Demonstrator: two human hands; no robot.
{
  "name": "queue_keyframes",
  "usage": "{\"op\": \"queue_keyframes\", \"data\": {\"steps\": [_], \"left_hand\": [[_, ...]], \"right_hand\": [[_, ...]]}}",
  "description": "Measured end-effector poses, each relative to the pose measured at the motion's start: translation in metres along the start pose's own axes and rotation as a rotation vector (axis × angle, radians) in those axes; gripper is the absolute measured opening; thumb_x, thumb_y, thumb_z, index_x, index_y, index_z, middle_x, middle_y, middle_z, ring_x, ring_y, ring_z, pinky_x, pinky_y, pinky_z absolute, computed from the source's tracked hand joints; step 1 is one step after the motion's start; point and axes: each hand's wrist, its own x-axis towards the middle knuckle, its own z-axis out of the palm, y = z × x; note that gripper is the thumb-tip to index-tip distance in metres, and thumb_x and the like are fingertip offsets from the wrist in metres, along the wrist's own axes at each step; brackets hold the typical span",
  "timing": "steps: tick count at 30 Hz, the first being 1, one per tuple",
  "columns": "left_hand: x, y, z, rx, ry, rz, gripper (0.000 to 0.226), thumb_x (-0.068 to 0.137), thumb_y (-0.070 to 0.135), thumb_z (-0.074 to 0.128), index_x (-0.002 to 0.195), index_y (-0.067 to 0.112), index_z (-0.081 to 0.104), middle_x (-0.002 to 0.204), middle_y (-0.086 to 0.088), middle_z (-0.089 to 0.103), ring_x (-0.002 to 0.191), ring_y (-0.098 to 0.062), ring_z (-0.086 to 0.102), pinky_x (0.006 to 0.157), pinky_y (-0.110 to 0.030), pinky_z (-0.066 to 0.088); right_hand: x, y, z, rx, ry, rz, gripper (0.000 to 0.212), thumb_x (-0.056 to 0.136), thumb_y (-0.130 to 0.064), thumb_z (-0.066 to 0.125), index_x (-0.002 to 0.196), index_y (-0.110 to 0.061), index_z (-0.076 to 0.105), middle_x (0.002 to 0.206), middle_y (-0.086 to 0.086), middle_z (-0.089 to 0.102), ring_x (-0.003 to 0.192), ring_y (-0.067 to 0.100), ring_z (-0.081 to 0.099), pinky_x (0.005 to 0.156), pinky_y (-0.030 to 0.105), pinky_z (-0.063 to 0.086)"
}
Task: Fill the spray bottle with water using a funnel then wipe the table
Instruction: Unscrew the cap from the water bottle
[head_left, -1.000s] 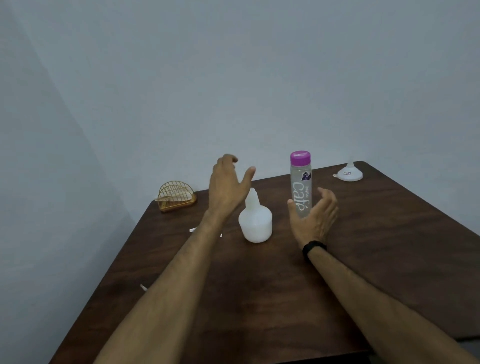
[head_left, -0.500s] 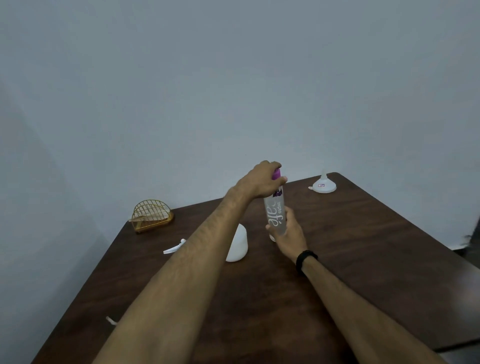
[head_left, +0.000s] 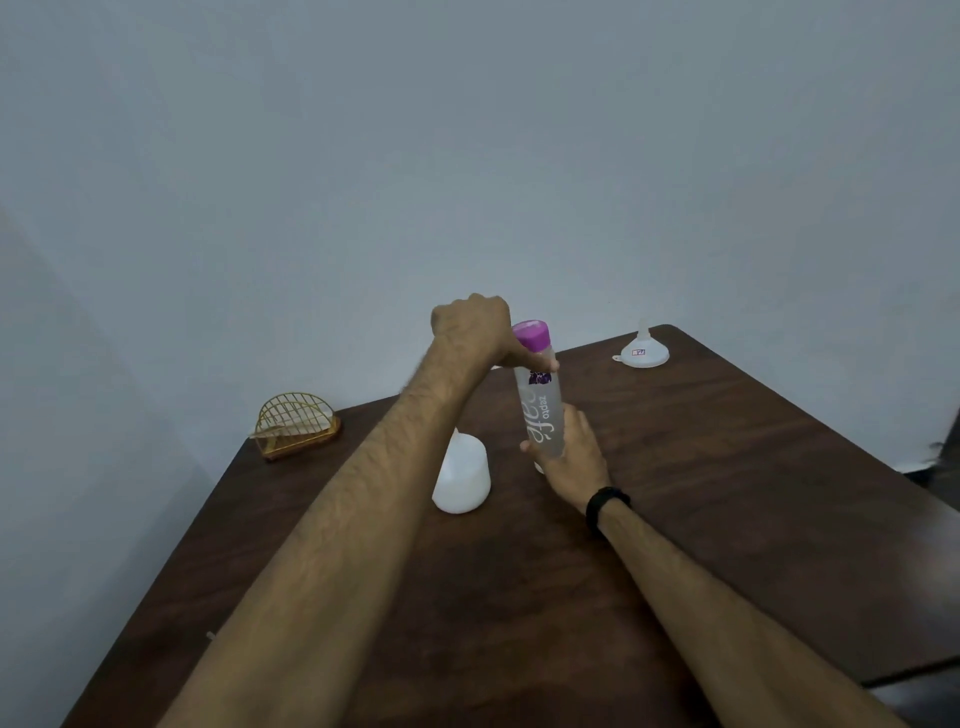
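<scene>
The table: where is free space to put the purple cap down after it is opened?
Bare wood lies on the table between the right hand and the funnel, and near the front edge. It is crowded around the water bottle and white spray bottle.

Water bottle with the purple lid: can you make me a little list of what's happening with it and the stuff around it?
water bottle: clear, lifted slightly, tilted
purple cap: still on
right hand: grips the bottle's lower part
left hand: fingers at the cap and neck
spray bottle: white, standing on the table, its top hidden by the left arm
funnel: upside down at the far corner
wire holder: gold, far left edge
</scene>
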Motion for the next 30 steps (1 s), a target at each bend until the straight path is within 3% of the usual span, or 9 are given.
{"op": "queue_keyframes", "data": {"steps": [4,7,11,15,18,21,24,26,30], "left_hand": [[0.007,0.000,-0.014,-0.267,-0.085,0.224,0.082,0.073,0.032,0.088,0.141,0.020,0.043,0.138,-0.006,0.052,0.119,-0.026,0.055,0.089,-0.040,0.051],[0.011,0.003,-0.015,-0.252,-0.194,0.373,0.076,0.082,0.001,0.076,0.145,0.030,0.045,0.145,-0.005,0.049,0.117,-0.024,0.055,0.082,-0.034,0.054],[0.017,0.003,-0.008,-0.250,-0.137,0.298,0.041,0.088,0.021,0.073,0.127,0.024,0.062,0.132,-0.004,0.059,0.101,-0.020,0.058,0.076,-0.031,0.052],[0.018,0.004,-0.011,-0.109,-0.083,0.155,0.084,0.075,0.078,0.062,0.131,0.016,0.055,0.122,-0.004,0.064,0.102,-0.023,0.065,0.091,-0.042,0.051],[0.019,0.003,-0.016,-0.131,-0.160,0.266,0.088,0.079,0.052,0.078,0.152,0.026,0.036,0.149,-0.002,0.047,0.130,-0.027,0.051,0.103,-0.045,0.046],[0.019,-0.002,-0.014,-0.217,-0.217,0.331,0.068,0.088,0.027,0.075,0.148,0.034,0.043,0.145,-0.005,0.053,0.114,-0.022,0.061,0.095,-0.036,0.051],[0.017,-0.002,-0.011,-0.220,-0.080,0.171,0.068,0.084,0.066,0.063,0.140,0.028,0.052,0.114,-0.002,0.066,0.084,-0.016,0.069,0.090,-0.039,0.055],[0.018,-0.003,-0.008,-0.176,-0.056,0.148,0.088,0.076,0.079,0.060,0.145,0.027,0.047,0.129,-0.004,0.061,0.111,-0.023,0.064,0.099,-0.045,0.049],[0.018,-0.004,-0.013,-0.282,-0.214,0.404,0.069,0.088,0.029,0.076,0.148,0.033,0.044,0.147,-0.004,0.048,0.125,-0.025,0.054,0.090,-0.034,0.051]], "right_hand": [[-0.001,-0.001,0.001,-0.001,0.001,-0.002,0.066,0.081,-0.033,0.078,0.136,-0.021,0.043,0.128,-0.002,0.049,0.116,0.013,0.050,0.095,0.036,0.049],[-0.001,-0.002,0.000,-0.006,-0.001,-0.008,0.065,0.081,-0.033,0.078,0.136,-0.020,0.044,0.127,-0.002,0.049,0.116,0.013,0.050,0.092,0.033,0.047],[-0.002,-0.001,0.000,-0.016,0.001,-0.026,0.063,0.082,-0.033,0.077,0.134,-0.021,0.045,0.127,-0.001,0.049,0.116,0.014,0.050,0.090,0.031,0.045],[-0.002,0.000,0.000,-0.021,-0.008,-0.018,0.065,0.082,-0.033,0.077,0.136,-0.021,0.043,0.129,-0.001,0.048,0.118,0.014,0.049,0.092,0.031,0.045],[0.000,-0.001,0.000,-0.015,0.001,-0.005,0.065,0.082,-0.034,0.077,0.136,-0.021,0.043,0.129,-0.001,0.048,0.116,0.013,0.049,0.091,0.031,0.046],[0.001,0.000,0.001,-0.013,-0.002,-0.013,0.066,0.082,-0.034,0.077,0.136,-0.021,0.043,0.127,-0.001,0.048,0.116,0.013,0.049,0.090,0.029,0.044],[0.001,0.000,0.001,-0.018,-0.004,-0.004,0.066,0.082,-0.034,0.077,0.137,-0.021,0.042,0.128,-0.002,0.048,0.117,0.013,0.049,0.090,0.030,0.044],[0.002,0.000,0.002,-0.017,-0.003,0.000,0.066,0.082,-0.034,0.077,0.137,-0.022,0.042,0.129,-0.002,0.048,0.117,0.013,0.049,0.090,0.031,0.045],[0.003,0.002,0.002,-0.023,-0.006,-0.001,0.068,0.081,-0.035,0.077,0.137,-0.021,0.042,0.129,-0.001,0.048,0.117,0.015,0.050,0.094,0.037,0.050]]}}
